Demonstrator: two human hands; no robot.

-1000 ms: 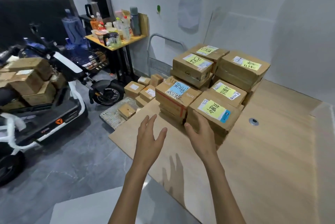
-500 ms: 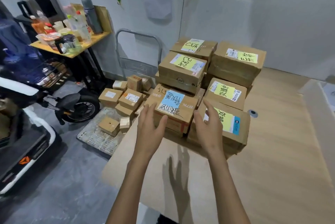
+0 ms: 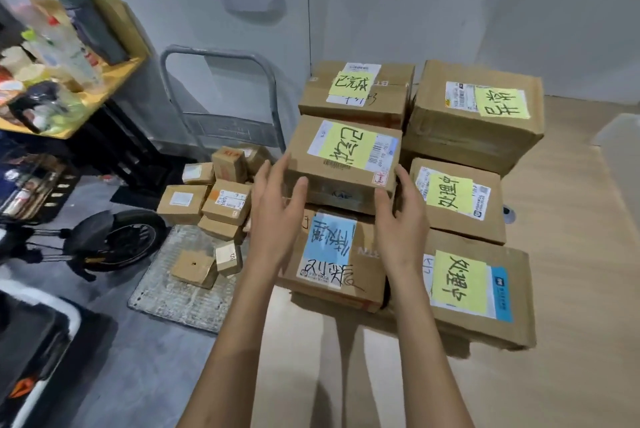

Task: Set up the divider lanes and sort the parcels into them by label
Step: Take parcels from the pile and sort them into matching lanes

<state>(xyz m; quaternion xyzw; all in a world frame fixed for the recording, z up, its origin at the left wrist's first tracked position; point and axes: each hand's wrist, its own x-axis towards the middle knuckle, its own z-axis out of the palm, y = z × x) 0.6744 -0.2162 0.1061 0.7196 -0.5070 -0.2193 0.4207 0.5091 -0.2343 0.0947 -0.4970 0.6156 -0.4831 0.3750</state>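
Note:
Several brown cardboard parcels with handwritten sticky labels are stacked on the wooden table [image 3: 561, 375]. My left hand [image 3: 277, 209] touches the left side of a yellow-labelled parcel [image 3: 343, 157], thumb on its front face. My right hand [image 3: 401, 223] is at that parcel's right front corner, fingers fairly straight. This parcel rests on a blue-labelled parcel [image 3: 332, 254]. Around it sit further yellow-labelled parcels: back left [image 3: 356, 91], back right [image 3: 478, 116], middle right [image 3: 457, 199] and front right [image 3: 474, 292].
On the floor to the left, small parcels [image 3: 214, 199] lie on a grey hand cart [image 3: 214, 91]. A scooter's wheel [image 3: 117, 244] and a yellow side table [image 3: 69, 109] crowded with bottles stand further left. A pale board [image 3: 620, 136] shows at the right edge.
Both hands have moved forward and up, from above the blue-labelled parcel to either side of the yellow-labelled parcel on top of it. The view has come closer to the stack.

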